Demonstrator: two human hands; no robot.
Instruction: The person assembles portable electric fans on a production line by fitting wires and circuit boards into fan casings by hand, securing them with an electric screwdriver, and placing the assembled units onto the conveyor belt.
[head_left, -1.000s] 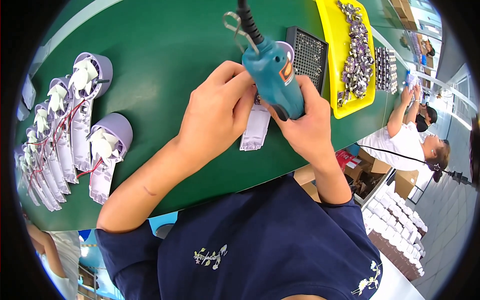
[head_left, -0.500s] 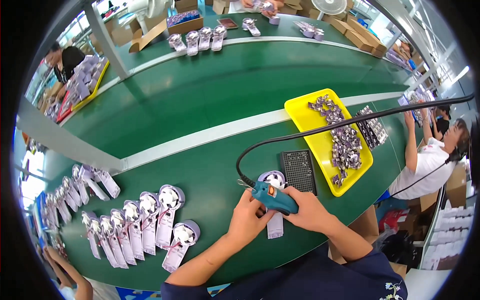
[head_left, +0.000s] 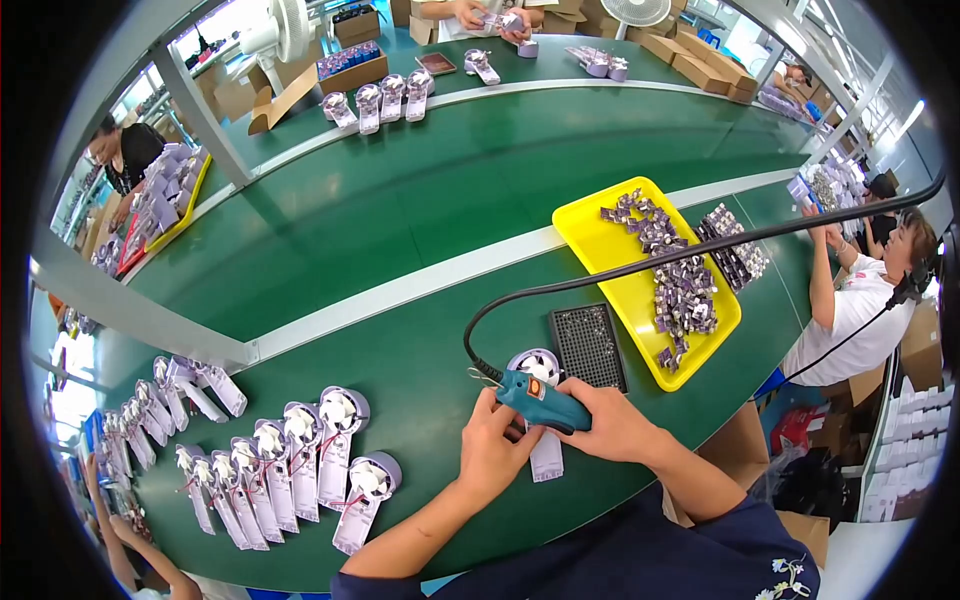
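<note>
My right hand [head_left: 618, 428] is wrapped around a teal electric screwdriver [head_left: 545, 401], whose black cord leaves its rear end. Below the tool lies a pale lilac handheld fan [head_left: 547, 460], its round head and white blades on the far side and its narrow handle toward me. My left hand [head_left: 490, 448] is closed beside the handle, fingers curled and thumb against the fan's edge. The tool and fingers cover the middle of the fan, so the screwdriver's tip is hidden. Just right of the fan head is a black perforated tray [head_left: 588, 348] of tiny metal pieces.
A yellow tray [head_left: 600, 255] holds many small lilac parts, and a black rack [head_left: 730, 245] of parts stands right of it. The cord [head_left: 640, 262] arches over the tray. Several open fans [head_left: 300, 425] line the left bench. Co-workers sit across and at both sides.
The whole view has shifted a little. My hands and the screwdriver keep about the same place over the fan. The co-worker at the right has moved their arms.
</note>
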